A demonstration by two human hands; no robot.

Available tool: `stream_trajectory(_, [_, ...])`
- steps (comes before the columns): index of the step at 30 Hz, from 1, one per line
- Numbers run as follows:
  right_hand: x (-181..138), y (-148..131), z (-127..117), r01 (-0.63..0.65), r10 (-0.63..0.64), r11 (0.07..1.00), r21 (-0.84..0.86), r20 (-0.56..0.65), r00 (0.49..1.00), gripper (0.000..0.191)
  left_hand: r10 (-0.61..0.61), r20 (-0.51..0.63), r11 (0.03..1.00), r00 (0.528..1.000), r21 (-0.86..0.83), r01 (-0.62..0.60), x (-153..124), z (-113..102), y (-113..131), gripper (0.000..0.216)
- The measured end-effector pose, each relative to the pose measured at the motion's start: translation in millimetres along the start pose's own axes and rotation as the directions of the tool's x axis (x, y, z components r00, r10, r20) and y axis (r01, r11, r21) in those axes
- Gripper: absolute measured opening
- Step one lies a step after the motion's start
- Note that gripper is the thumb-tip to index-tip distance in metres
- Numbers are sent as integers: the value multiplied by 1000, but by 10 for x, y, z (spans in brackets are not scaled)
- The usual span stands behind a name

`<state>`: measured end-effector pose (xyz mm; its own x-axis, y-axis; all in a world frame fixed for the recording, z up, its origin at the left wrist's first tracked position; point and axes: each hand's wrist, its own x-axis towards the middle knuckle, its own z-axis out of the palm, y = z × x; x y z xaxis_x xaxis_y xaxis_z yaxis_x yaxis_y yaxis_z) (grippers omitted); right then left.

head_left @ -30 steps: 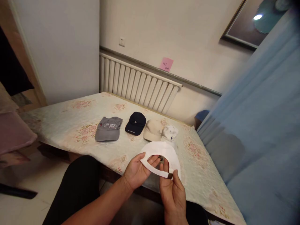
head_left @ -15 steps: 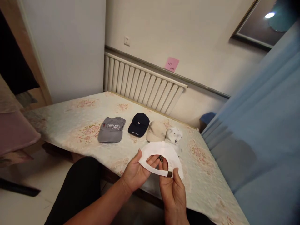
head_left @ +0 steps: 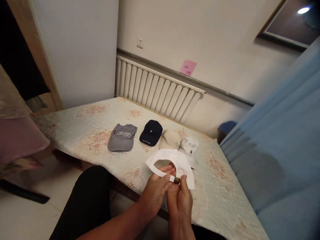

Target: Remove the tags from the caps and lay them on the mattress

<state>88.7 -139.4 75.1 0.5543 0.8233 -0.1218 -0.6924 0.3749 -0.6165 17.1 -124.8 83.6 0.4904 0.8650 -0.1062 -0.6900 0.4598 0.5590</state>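
A white baseball cap (head_left: 187, 166) is held over the near edge of the bed, its back opening and strap facing me. My left hand (head_left: 156, 190) pinches the strap beside its brass-coloured buckle (head_left: 176, 180), with some fingers reaching behind the opening. On the buckle's other side, my right hand (head_left: 180, 196) grips the cap's lower edge with the thumb on top. Beyond it lie a grey cap (head_left: 122, 138), a navy cap (head_left: 151, 133), a beige cap (head_left: 170, 139) and a white patterned cap (head_left: 189, 146), partly covered by the held one.
The caps lie on a flower-patterned bed cover (head_left: 100, 125). A white radiator (head_left: 160, 91) runs along the wall behind, below a pink note (head_left: 188, 67). A blue curtain (head_left: 275, 140) hangs at the right. Pink cloth (head_left: 22, 140) is at the left.
My left hand has moved right along the strap, from the cap's left edge to beside the buckle. My right hand keeps its grip near the buckle. The view has shifted slightly.
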Motion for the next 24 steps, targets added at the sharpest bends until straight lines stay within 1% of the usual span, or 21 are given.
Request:
stream_trajectory(3, [-15,-5,-29,-2,3,999,-42,12,1000,36,9,-38,999,999,53,-7,14,-34,-19,22])
stream_trajectory(5, [-20,-15,-44,-8,9,999,-31,28,1000,34,14,-40,998,999,68,-12,15,-51,-24,20])
stream_trajectory(10, [-11,-30,-89,10,-10,1000,-6,51,999,32,19,-37,998,999,57,-17,12,-57,-2,17])
stream_trajectory(13, [-11,-37,-103,-8,9,1000,-15,61,998,35,23,-43,999,999,48,-21,14,-61,32,18])
stream_trajectory(16, [-26,-59,-89,-37,36,999,15,25,999,35,37,-44,999,998,39,-36,23,-89,61,20])
stream_trajectory(20, [-51,-106,-56,-89,93,992,84,-45,995,32,61,-24,998,998,36,-60,42,-150,83,23])
stream_trajectory(24, [-72,-139,-49,-95,104,989,113,-74,992,34,56,-37,998,998,28,-55,44,-179,107,24])
